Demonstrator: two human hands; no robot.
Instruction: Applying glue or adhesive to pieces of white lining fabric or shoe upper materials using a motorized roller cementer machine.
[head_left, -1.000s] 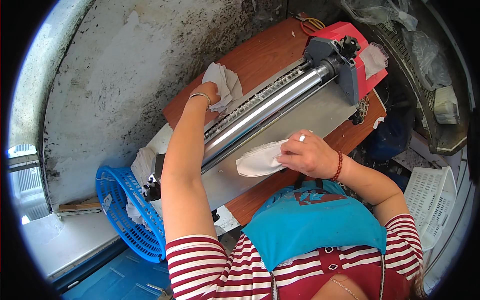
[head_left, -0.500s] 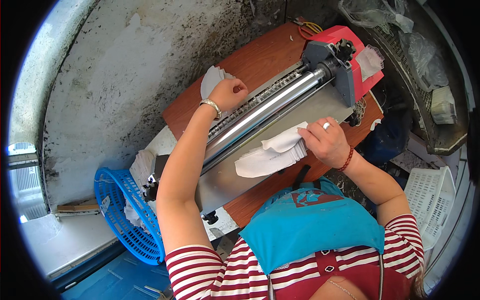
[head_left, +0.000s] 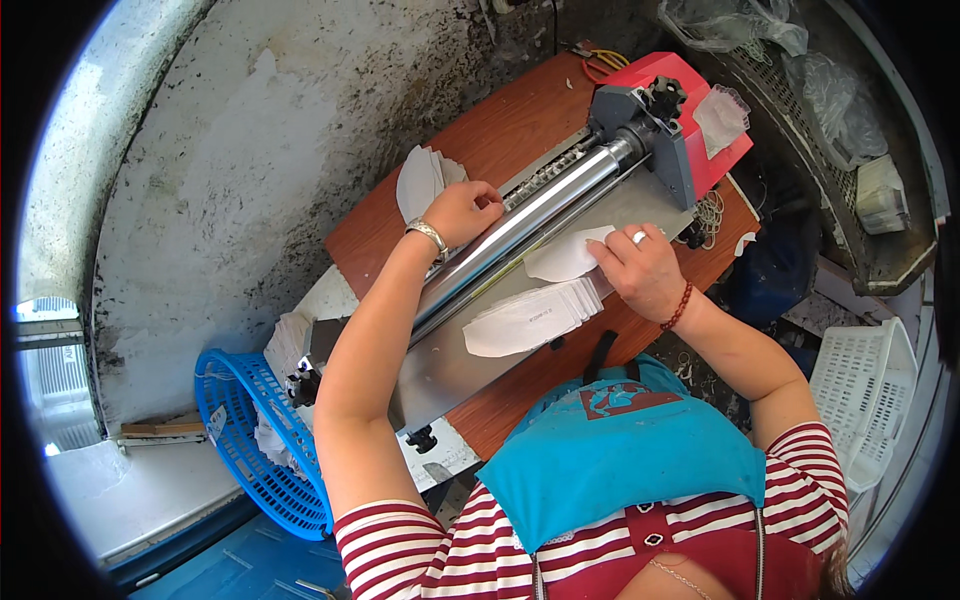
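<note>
1. Since half a second ago the right hand (head_left: 645,272) has let its bundle down: a fanned stack of white sole-shaped pieces (head_left: 528,316) now lies on the grey feed plate (head_left: 450,360), at about 8 o'clock from that hand.
2. It now pinches a single white piece (head_left: 566,256), held against the plate just beside the chrome roller (head_left: 530,220); judged from this, one piece is being fed in.
3. The left hand (head_left: 466,208) has moved off the white pile (head_left: 420,180) behind the machine and rests curled at the roller's far side; whether it grips anything I cannot tell.
4. The left forearm reaches straight over the plate; the right wrist bends in from 4 o'clock.
5. A blue basket (head_left: 250,440) sits at 7 o'clock.
</note>
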